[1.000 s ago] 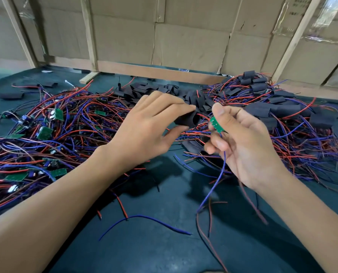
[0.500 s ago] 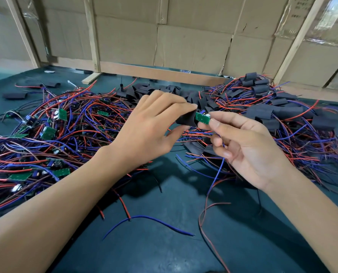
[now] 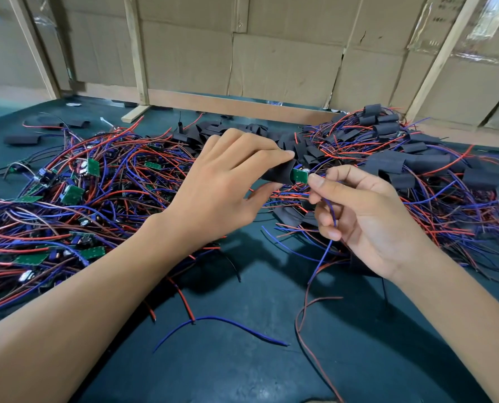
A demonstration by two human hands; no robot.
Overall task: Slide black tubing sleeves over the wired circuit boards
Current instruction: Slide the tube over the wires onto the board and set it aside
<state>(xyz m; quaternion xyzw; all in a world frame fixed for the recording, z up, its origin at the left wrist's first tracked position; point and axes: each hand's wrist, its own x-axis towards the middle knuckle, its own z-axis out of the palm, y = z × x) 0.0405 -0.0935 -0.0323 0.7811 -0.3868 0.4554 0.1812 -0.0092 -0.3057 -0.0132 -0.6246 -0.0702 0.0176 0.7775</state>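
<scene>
Sleeve (image 3: 279,173) pinched in our left hand (image 3: 225,184), above the desk (image 3: 242,359); our right hand (image 3: 367,216), just right of it, pinches the green circuit board (image 3: 299,175), whose near end sits at the sleeve's mouth, wires hanging below.

A tangled heap of red and blue wired green circuit boards (image 3: 76,199) lies on the dark green table (image 3: 242,359) at nine o'clock; flat black tubing sleeves (image 3: 242,132) at twelve; sleeved wired boards (image 3: 402,158) at two.
</scene>
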